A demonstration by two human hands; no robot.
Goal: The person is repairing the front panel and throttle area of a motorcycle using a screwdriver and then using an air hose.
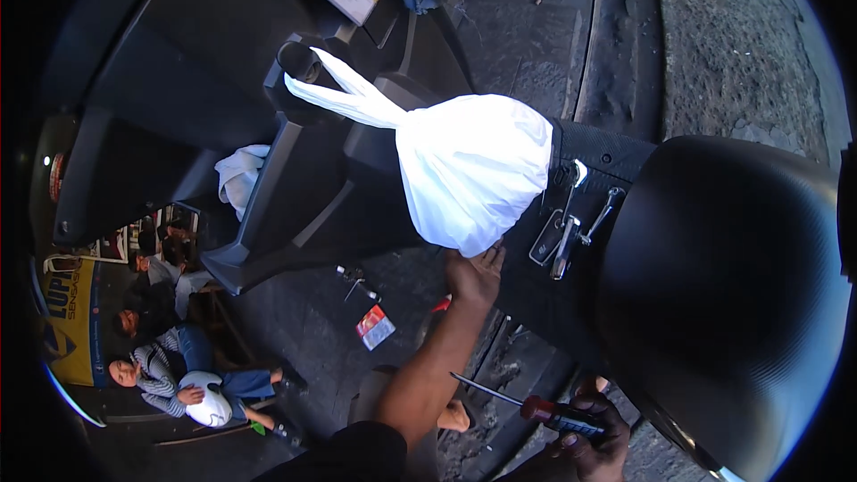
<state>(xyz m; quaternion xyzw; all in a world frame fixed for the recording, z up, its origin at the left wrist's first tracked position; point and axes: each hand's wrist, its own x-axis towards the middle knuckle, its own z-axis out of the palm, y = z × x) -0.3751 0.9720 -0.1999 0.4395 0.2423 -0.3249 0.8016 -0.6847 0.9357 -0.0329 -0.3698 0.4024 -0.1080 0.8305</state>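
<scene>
My left hand (pixel 473 280) reaches up to the lower edge of a full white plastic bag (pixel 478 170). Its fingers are partly stretched out against the bag, and their tips are partly hidden. The bag's handles loop over a hook (pixel 298 61) on a dark scooter's front panel, and the bag lies over the footboard. Low in the view, my right hand (pixel 598 439) is closed around the dark red and black handle of a screwdriver (pixel 486 388), whose shaft points left. Just right of the bag, several metal wrenches (pixel 564 250) lie on the footboard.
The black scooter seat (pixel 723 286) bulges at the right. Small metal tools (pixel 357 284) and a red-and-white packet (pixel 375 328) lie on the dark ground. A pale cloth (pixel 239 177) sits in the front panel. Several people sit at the left, one holding a white helmet (pixel 207 402).
</scene>
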